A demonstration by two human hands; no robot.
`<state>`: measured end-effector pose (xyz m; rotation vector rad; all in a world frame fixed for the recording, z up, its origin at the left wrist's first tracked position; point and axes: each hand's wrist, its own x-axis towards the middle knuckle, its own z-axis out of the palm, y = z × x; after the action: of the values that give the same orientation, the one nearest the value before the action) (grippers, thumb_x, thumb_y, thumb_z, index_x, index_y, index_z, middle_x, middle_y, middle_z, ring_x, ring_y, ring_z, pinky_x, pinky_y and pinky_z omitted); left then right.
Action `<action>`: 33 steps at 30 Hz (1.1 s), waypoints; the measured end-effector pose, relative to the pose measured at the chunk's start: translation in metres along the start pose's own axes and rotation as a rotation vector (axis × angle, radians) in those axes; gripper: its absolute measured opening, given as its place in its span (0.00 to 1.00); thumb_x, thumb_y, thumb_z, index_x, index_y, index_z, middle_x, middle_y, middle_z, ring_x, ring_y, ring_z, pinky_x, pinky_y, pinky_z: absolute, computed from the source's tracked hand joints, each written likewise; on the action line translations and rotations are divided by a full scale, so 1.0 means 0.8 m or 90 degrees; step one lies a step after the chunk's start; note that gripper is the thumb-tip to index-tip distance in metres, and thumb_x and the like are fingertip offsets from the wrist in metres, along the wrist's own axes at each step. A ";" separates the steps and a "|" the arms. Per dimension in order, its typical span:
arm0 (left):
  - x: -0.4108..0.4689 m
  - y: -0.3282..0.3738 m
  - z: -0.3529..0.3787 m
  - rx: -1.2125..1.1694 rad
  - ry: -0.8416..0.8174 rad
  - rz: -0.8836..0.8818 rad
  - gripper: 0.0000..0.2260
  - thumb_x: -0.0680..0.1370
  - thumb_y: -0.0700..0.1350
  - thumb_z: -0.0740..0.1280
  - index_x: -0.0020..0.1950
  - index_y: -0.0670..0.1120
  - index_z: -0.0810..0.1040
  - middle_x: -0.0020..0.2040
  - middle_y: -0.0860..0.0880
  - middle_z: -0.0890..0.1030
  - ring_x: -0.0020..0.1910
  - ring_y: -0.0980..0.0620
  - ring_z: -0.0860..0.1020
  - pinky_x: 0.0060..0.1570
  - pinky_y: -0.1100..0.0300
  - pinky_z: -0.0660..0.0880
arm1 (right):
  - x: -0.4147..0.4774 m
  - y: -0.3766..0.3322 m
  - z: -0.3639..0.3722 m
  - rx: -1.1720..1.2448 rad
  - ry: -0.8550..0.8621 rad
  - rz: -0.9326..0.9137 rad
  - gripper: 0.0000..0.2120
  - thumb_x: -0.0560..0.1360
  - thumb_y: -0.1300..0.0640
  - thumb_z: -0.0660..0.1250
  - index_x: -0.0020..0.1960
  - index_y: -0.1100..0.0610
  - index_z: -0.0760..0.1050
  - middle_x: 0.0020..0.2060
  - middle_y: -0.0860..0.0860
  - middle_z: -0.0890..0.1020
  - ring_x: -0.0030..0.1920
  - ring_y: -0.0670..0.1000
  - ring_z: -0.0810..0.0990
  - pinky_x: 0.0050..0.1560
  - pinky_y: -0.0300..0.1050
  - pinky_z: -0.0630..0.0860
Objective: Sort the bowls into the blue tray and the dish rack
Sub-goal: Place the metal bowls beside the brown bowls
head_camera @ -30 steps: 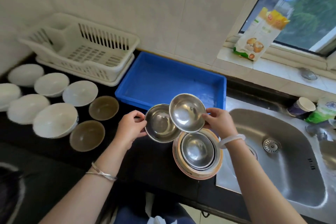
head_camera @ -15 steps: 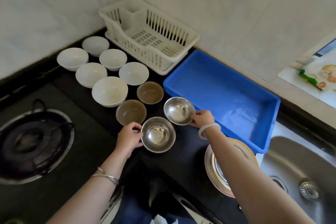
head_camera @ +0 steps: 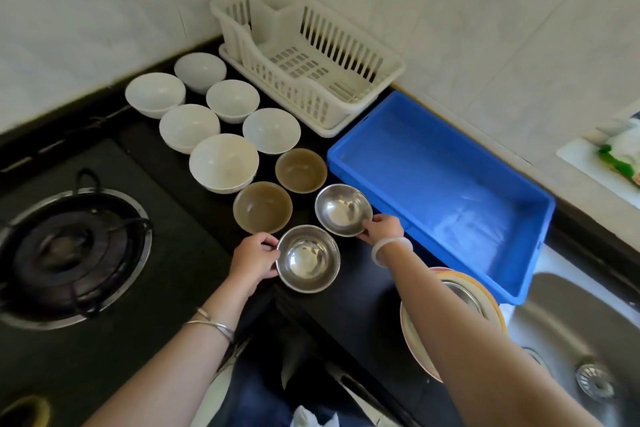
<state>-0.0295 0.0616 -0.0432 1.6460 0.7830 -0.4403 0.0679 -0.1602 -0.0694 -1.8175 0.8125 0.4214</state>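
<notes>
Sorting not yet started, judged from the layout: no bowl is seen in the blue tray (head_camera: pixel 433 177) or the dish rack (head_camera: pixel 346 55). All bowls sit on the counter (head_camera: pixel 346 305) left of the tray.

Counted:
- white bowls (head_camera: pixel 224 161): six
- brown bowls (head_camera: pixel 262 206): two
- steel bowls (head_camera: pixel 308 258): two

The nearer steel bowl's rim is gripped by the left hand (head_camera: pixel 254 260), the farther one's pinched by the right hand (head_camera: pixel 381 227). A stack (head_camera: pixel 485 295) beside the sink is mostly hidden and left uncounted.

near steel bowl (head_camera: pixel 308 258) upright on counter (head_camera: pixel 363 305) | far steel bowl (head_camera: pixel 343 210) upright, beside blue tray (head_camera: pixel 433 177)
</notes>
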 end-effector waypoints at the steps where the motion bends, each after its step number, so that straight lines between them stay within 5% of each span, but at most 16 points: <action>1: 0.001 -0.001 -0.001 -0.005 0.000 -0.003 0.05 0.75 0.35 0.65 0.44 0.45 0.76 0.45 0.44 0.80 0.44 0.49 0.79 0.33 0.61 0.78 | 0.002 0.000 0.002 0.013 -0.003 0.003 0.08 0.74 0.65 0.66 0.39 0.56 0.74 0.34 0.52 0.79 0.32 0.48 0.81 0.33 0.39 0.80; 5: 0.005 -0.003 -0.003 -0.014 0.022 -0.009 0.05 0.75 0.36 0.65 0.42 0.45 0.76 0.47 0.42 0.80 0.44 0.47 0.79 0.34 0.59 0.78 | 0.008 0.001 0.007 0.057 -0.019 0.008 0.02 0.74 0.65 0.66 0.45 0.60 0.75 0.39 0.54 0.79 0.37 0.50 0.81 0.39 0.41 0.79; 13: 0.010 -0.008 -0.006 0.018 0.081 0.013 0.06 0.74 0.38 0.67 0.39 0.46 0.77 0.43 0.44 0.80 0.43 0.47 0.80 0.38 0.56 0.80 | 0.005 0.002 0.012 0.093 -0.037 0.035 0.08 0.75 0.64 0.65 0.55 0.60 0.75 0.49 0.57 0.80 0.50 0.56 0.81 0.43 0.43 0.80; 28: 0.000 -0.001 -0.013 0.135 0.108 0.073 0.04 0.75 0.41 0.65 0.42 0.46 0.78 0.40 0.50 0.80 0.44 0.47 0.81 0.49 0.48 0.80 | -0.023 0.000 -0.005 0.060 -0.070 0.027 0.13 0.77 0.59 0.63 0.62 0.59 0.74 0.51 0.57 0.82 0.41 0.51 0.82 0.41 0.42 0.79; 33: -0.014 0.013 -0.012 0.284 0.116 0.146 0.06 0.76 0.40 0.62 0.43 0.48 0.76 0.40 0.47 0.76 0.39 0.49 0.74 0.41 0.56 0.72 | -0.043 0.002 -0.029 -0.063 -0.042 -0.088 0.13 0.77 0.57 0.60 0.60 0.57 0.76 0.43 0.49 0.81 0.40 0.49 0.81 0.43 0.42 0.79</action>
<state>-0.0316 0.0670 -0.0263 2.1905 0.6459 -0.3181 0.0405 -0.1703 -0.0397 -1.9275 0.6260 0.4349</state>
